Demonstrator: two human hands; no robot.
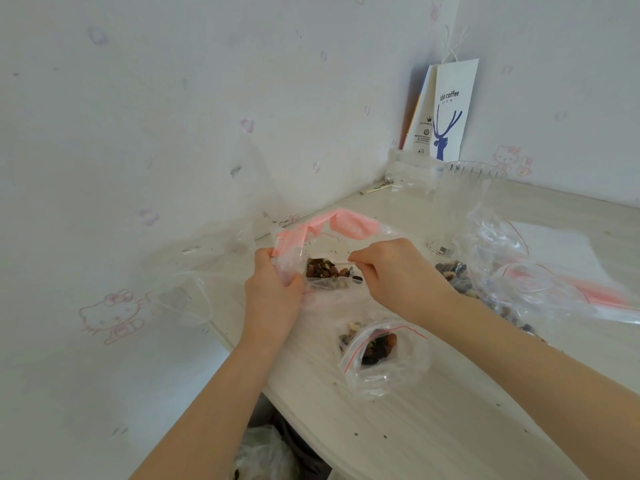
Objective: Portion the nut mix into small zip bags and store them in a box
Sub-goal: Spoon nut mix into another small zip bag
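Zip bag [332, 285] of nut mix [325, 270] is being held between the hands, gripped at one edge by the left hand [273, 289], pinched at its top by the right hand [391, 271]. Sealing judged underway; next, the zip is to be pressed shut.

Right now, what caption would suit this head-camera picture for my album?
Left hand grips and right hand pinches a clear bag holding nut mix; a second filled zip bag lies on the table.

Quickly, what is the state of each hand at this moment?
Left hand: closed, gripping the clear bag with the pink strip.
Right hand: closed, pinching the edge of the bag of nuts.
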